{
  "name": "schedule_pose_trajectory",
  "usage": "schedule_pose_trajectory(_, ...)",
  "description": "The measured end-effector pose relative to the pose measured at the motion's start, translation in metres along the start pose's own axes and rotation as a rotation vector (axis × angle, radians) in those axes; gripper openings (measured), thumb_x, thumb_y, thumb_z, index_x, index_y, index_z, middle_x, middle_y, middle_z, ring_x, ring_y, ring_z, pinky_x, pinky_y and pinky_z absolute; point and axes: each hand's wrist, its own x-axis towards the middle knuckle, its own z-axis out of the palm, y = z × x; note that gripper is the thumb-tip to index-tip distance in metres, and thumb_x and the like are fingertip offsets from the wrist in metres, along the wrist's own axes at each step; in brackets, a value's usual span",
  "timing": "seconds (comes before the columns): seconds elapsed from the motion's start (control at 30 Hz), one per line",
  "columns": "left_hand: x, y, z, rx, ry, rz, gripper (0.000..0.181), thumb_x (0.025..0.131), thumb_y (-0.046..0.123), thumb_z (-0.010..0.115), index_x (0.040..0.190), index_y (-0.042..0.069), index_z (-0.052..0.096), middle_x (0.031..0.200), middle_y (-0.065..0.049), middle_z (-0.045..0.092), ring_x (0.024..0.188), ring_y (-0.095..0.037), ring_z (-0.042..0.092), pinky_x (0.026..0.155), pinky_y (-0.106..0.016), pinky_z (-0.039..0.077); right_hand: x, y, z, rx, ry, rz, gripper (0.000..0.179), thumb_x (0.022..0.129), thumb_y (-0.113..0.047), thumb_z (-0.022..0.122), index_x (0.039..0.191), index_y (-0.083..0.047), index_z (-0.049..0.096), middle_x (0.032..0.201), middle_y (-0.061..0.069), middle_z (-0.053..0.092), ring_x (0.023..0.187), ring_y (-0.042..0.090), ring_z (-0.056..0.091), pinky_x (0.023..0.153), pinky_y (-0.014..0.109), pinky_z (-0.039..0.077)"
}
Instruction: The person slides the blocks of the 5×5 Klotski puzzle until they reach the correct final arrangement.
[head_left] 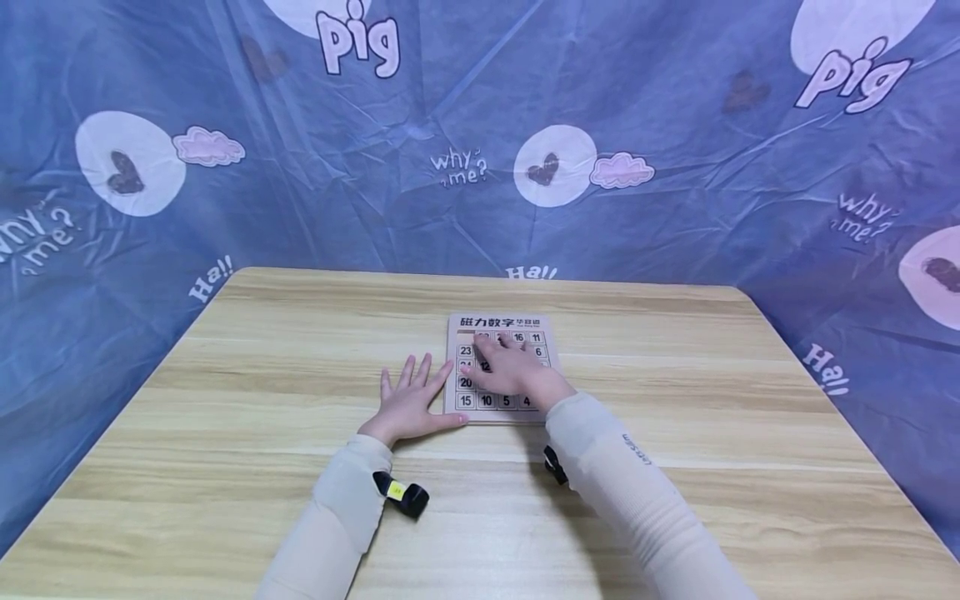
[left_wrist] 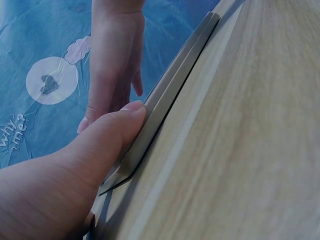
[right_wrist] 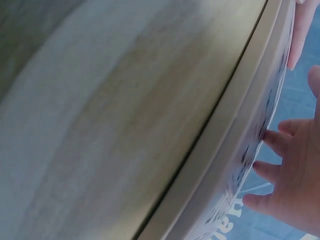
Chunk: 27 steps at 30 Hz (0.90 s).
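A white number sliding puzzle (head_left: 495,322) lies flat on the wooden table, its square tiles printed with black numbers. At its upper left corner an uncovered slot (head_left: 466,332) shows brown. My left hand (head_left: 408,412) is spread beside the puzzle's left side, the thumb resting on the lower left corner; the left wrist view shows that thumb (left_wrist: 131,114) against the edge. Over the tiles reaches my right hand (head_left: 512,371), fingers apart and hiding several middle numbers. In the right wrist view, the fingertips of this hand (right_wrist: 295,170) meet the numbered face.
The pale wooden table (head_left: 247,375) extends around the puzzle on all sides. Behind it hangs a blue printed cloth (head_left: 480,225). Both forearms wear light sleeves, with a black strap device (head_left: 402,493) at the left wrist.
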Motion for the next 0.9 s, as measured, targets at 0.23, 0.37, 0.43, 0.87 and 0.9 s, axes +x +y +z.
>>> schedule_pose_trajectory(0.23,-0.001,0.0,0.001,0.002,-0.001,0.005,0.091,0.066,0.073,0.044,0.139,0.027,0.015,0.142,-0.012,0.004,0.127,-0.031,-0.008,0.091,-0.057,-0.014,-0.011,-0.004,0.007,-0.029,0.014,-0.083,0.07,0.085,-0.06,0.025,0.139,-0.017,0.015,0.141,0.001,0.019,0.127,0.029,0.013,0.097,0.055,0.01)
schedule_pose_trajectory(0.37,-0.001,-0.001,0.0,0.01,0.001,0.009,0.091,0.066,0.073,0.044,0.139,0.027,0.014,0.142,-0.012,0.003,0.127,-0.032,-0.007,0.091,-0.057,-0.013,-0.026,-0.012,0.01,-0.038,-0.001,-0.167,0.069,0.086,-0.058,0.026,0.139,-0.016,0.015,0.141,0.001,0.018,0.127,0.029,0.011,0.097,0.055,0.009)
schedule_pose_trajectory(0.43,-0.001,-0.001,0.0,0.019,0.002,0.015,0.091,0.067,0.073,0.043,0.139,0.027,0.013,0.142,-0.012,0.002,0.126,-0.033,-0.007,0.091,-0.058,-0.013,-0.035,-0.017,0.011,-0.051,-0.006,-0.22,0.068,0.086,-0.058,0.024,0.139,-0.015,0.016,0.141,0.002,0.019,0.127,0.029,0.011,0.096,0.055,0.008)
schedule_pose_trajectory(0.87,-0.001,-0.002,0.001,0.032,0.015,0.02,0.087,0.07,0.065,0.049,0.139,0.025,0.015,0.142,-0.014,0.004,0.126,-0.035,-0.005,0.091,-0.059,-0.011,-0.081,-0.035,0.015,-0.105,-0.015,-0.402,0.066,0.087,-0.056,0.026,0.138,-0.015,0.022,0.138,0.003,0.026,0.126,0.029,0.015,0.095,0.056,0.012)
schedule_pose_trajectory(0.9,-0.001,-0.002,0.001,0.031,0.016,0.017,0.087,0.07,0.066,0.049,0.139,0.025,0.015,0.142,-0.014,0.004,0.126,-0.035,-0.005,0.091,-0.059,-0.011,-0.082,-0.035,0.016,-0.113,-0.018,-0.403,0.066,0.086,-0.057,0.026,0.138,-0.015,0.022,0.138,0.003,0.026,0.126,0.029,0.015,0.095,0.056,0.012)
